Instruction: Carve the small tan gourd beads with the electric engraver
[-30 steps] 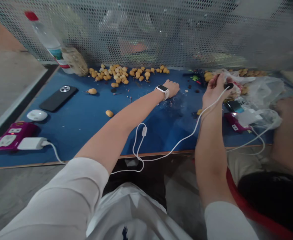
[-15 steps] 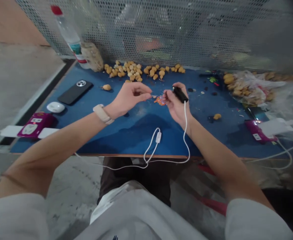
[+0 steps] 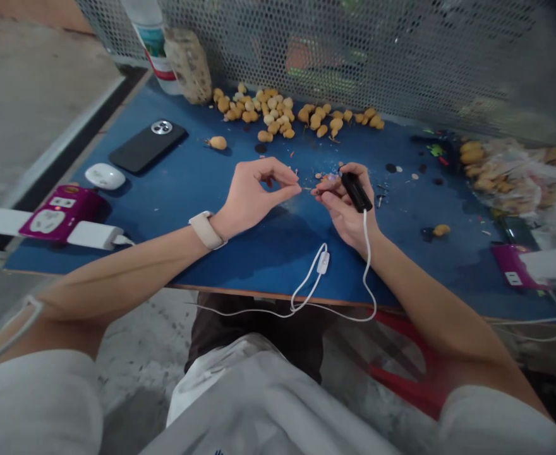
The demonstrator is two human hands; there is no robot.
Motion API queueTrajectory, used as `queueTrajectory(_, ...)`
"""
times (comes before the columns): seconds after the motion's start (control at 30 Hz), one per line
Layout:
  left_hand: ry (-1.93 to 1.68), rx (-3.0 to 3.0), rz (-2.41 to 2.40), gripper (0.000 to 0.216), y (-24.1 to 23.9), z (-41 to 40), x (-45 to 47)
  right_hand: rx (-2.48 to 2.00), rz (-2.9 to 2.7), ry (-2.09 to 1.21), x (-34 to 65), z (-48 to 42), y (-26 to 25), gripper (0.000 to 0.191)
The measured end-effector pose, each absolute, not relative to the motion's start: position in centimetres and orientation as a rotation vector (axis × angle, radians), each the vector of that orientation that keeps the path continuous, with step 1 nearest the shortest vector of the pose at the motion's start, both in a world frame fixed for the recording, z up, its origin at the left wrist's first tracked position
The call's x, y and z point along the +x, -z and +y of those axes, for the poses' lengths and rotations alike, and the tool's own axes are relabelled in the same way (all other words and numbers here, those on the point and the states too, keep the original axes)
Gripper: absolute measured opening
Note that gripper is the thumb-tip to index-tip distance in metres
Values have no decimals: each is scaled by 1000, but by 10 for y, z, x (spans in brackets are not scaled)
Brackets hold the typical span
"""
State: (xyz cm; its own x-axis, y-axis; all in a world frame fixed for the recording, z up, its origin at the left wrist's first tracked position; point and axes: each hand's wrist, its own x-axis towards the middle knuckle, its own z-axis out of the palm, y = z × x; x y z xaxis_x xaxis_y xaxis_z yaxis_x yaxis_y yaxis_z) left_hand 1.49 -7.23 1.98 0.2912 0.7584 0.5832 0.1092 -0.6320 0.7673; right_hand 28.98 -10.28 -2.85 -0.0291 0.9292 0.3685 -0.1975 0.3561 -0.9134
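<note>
My left hand (image 3: 252, 199) is in the middle over the blue table, thumb and forefinger pinched together. A tiny thin sliver (image 3: 308, 189) shows between its fingertips and those of my right hand (image 3: 347, 218); I cannot tell which hand has it. My right hand is closed round a short black corded tool (image 3: 357, 191), which lies across the palm. Its fingertips also pinch something small and dark that I cannot make out. A white cord with an inline switch (image 3: 323, 262) runs from the tool over the table's front edge. Colourful scraps (image 3: 329, 178) lie just behind the right fingertips.
Small yellow gourds (image 3: 278, 114) are heaped along the perforated metal screen (image 3: 401, 76). At left are a black phone (image 3: 148, 146), a white case (image 3: 105, 176), a purple power socket (image 3: 62, 212), a bottle (image 3: 155, 54) and a jar (image 3: 189, 66). A plastic bag (image 3: 519, 174) of gourds lies right.
The view has tilted down and shifted left. Both hands have come slightly nearer to me over the table, still facing each other, and the right still holds the black tool.
</note>
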Motion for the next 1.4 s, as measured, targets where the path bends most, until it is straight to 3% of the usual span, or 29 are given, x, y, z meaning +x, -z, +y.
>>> queueTrajectory(0.63, -1400, 2152, 714, 8, -28, -94, 20, -773, -1235, -1206, 291, -112, 19, 79)
queueTrajectory(1.13, -1225, 2103, 852, 13, -37, -105, 22, -827, -1315, -1060, 282, -118, 11, 87)
queueTrajectory(1.4, -1212, 2125, 856, 9, -34, -101, 23, -768, -1323, -979, 278, -121, 11, 79)
